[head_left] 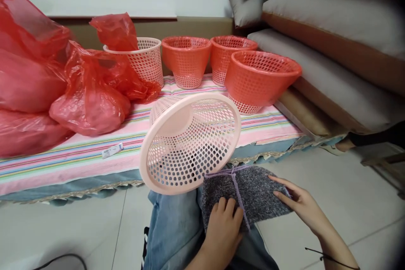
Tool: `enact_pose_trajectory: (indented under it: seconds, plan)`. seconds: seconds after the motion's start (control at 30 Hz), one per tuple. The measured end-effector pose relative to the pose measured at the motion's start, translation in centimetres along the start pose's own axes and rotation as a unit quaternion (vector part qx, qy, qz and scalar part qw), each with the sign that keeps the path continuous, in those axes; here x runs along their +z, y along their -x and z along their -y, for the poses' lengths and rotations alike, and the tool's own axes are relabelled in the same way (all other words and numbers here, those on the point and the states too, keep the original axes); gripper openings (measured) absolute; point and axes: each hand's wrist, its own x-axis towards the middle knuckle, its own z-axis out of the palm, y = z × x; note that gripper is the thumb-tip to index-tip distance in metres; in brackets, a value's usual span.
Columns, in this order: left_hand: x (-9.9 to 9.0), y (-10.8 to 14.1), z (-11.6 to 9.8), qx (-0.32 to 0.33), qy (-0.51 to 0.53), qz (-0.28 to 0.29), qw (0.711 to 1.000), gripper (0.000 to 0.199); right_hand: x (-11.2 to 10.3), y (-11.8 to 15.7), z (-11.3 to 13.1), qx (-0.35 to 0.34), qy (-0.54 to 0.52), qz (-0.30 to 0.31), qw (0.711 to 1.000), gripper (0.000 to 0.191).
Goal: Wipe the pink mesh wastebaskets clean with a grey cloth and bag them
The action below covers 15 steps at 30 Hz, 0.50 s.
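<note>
A dark grey speckled cloth (259,194) with purple edging or cord lies over my lap. My left hand (225,223) rests on its near left part, fingers curled down onto the fabric beside the purple strip. At the cloth's right end, my right hand (295,200) grips it between the thumb and fingers. A pale pink perforated plastic basket (190,187) is tipped on its side just behind the cloth, its wide mouth facing me. Its rim overhangs the bench edge above my knees, and neither hand touches it.
Red liners cover several upright baskets (186,61) at the back of the bench. Filled red plastic bags (91,105) stand left, near a small white packet (112,150). Grey-brown cushions (332,25) are stacked at right. A striped cloth (133,128) covers the bench.
</note>
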Motion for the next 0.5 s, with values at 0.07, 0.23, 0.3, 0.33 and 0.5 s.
enact_pose_trajectory:
  seconds: [0.07,0.23,0.3,0.33,0.5]
  plan:
    - [-1.1,0.5,0.4,-0.011,0.106,-0.036,0.994,0.021,-0.7,0.2,-0.1,-0.006,0.012,-0.033,0.999,0.049]
    - [-4.2,4.4,2.4,-0.110,0.380,-0.197,0.897,0.016,-2.8,0.9,-1.9,0.000,0.027,-0.119,0.993,0.049]
    - [-3.7,6.3,3.6,-0.186,0.436,-0.206,0.856,0.014,-3.3,1.1,-2.2,0.001,0.040,-0.138,0.990,0.049]
    - [-3.0,7.2,4.2,-0.222,0.461,-0.201,0.835,0.015,-3.4,1.3,-2.1,-0.005,0.049,-0.143,0.988,0.048]
    - [-0.3,9.6,5.9,-0.320,0.566,-0.183,0.737,0.056,-1.3,3.3,3.1,-0.084,0.081,-0.097,0.988,0.042]
